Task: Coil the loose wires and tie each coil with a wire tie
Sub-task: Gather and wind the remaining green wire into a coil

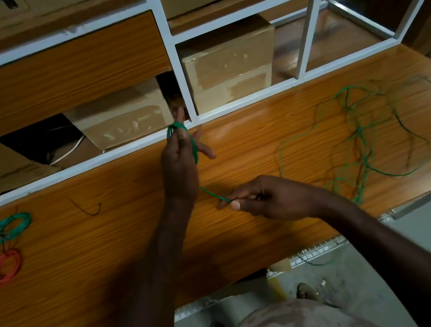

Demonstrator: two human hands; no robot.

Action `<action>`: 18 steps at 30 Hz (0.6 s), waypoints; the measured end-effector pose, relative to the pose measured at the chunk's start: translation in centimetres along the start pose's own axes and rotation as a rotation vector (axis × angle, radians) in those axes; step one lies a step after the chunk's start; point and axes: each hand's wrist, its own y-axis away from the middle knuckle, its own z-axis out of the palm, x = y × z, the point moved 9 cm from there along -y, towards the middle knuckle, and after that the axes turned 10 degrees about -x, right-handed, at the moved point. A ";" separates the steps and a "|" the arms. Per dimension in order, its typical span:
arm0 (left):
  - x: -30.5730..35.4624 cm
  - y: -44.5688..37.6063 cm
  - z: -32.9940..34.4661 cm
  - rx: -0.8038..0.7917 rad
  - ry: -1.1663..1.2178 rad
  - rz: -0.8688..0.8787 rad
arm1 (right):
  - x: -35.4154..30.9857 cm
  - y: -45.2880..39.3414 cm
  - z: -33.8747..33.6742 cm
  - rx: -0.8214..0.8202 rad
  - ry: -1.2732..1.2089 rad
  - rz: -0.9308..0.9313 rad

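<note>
My left hand (181,157) is raised over the wooden table (110,257) with a green wire coil (177,127) looped around its fingers. From that coil a green wire strand (214,194) runs down to my right hand (261,198), which pinches it between thumb and forefinger. A tangle of loose green and dark wires (362,137) lies on the table to the right. At the far left lie a finished green coil (11,226) and a finished red coil (3,267). A thin black wire tie (87,209) lies on the table near them.
A white metal shelf frame (182,82) stands behind the table, holding cardboard boxes (228,65). The table's front edge runs diagonally; below it are a wire mesh tray (319,250), grey floor and my feet (306,291).
</note>
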 end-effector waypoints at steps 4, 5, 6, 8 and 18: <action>-3.5 1.1 -0.7 -0.196 -0.161 -0.189 | -1.3 2.6 -4.3 0.094 0.161 0.000; -4.4 1.8 -0.9 -0.247 -0.177 -0.234 | -1.1 3.3 -6.1 0.173 0.195 0.003; -5.2 2.6 -0.9 -0.284 -0.181 -0.278 | -1.2 3.8 -7.5 0.239 0.230 0.003; -6.4 4.4 0.2 -0.359 -0.211 -0.319 | -1.4 4.1 -9.3 0.308 0.293 0.001; 0.6 9.3 5.5 -0.476 0.570 -0.322 | -1.1 0.8 -10.6 0.380 0.073 -0.096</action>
